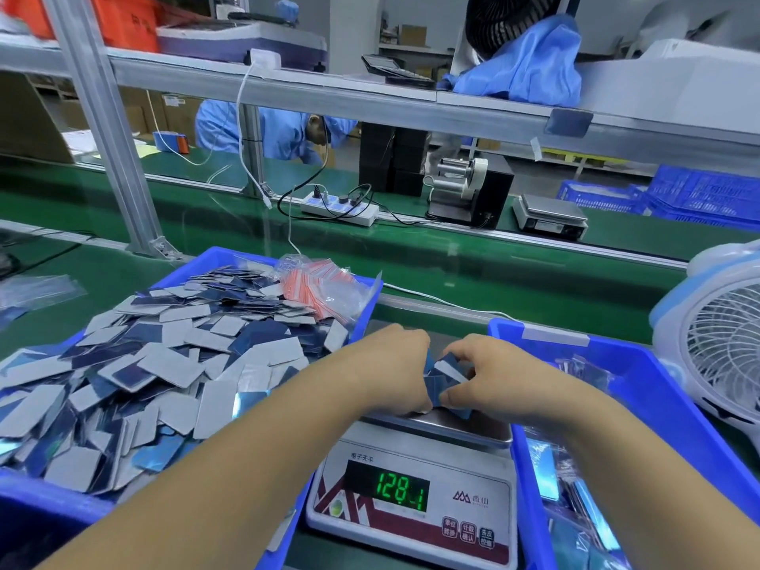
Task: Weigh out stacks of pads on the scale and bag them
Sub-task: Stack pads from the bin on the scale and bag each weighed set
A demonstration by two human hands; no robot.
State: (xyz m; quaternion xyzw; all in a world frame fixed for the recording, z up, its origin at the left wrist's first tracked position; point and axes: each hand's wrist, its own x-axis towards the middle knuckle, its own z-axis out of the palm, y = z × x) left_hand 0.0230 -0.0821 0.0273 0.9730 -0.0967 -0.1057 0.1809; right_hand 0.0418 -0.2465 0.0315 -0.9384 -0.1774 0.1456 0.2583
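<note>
Right now the stack of pads (446, 378) sits on the steel platter of the scale (411, 479), gathered between both hands. The left hand (395, 366) closes on it from the left, the right hand (489, 374) from the right, and the fingers of each curl round the stack's edges and pinch it; the fingertips themselves are mostly hidden behind the knuckles. The stack looks uneven, its pads fanned at angles, so its long axis cannot be told. It lies directly between the two hands, equally near to each, and it touches or hovers just over the platter; which one is unclear. The green display reads 128.1.

Judging by this, the coming move is squaring the stack or lifting it clear, and either hand could take it; the bags (325, 288), clear with red strips, lie at the far right corner of the left bin (61, 497), nearer the left hand.

That blue bin, heaped with loose pads (164, 364), is just left of the scale; another blue bin (658, 405) with bagged pieces is just right. All rest on a green desk (473, 273), with a small fan (719, 343) at right and a shelf frame beyond.
</note>
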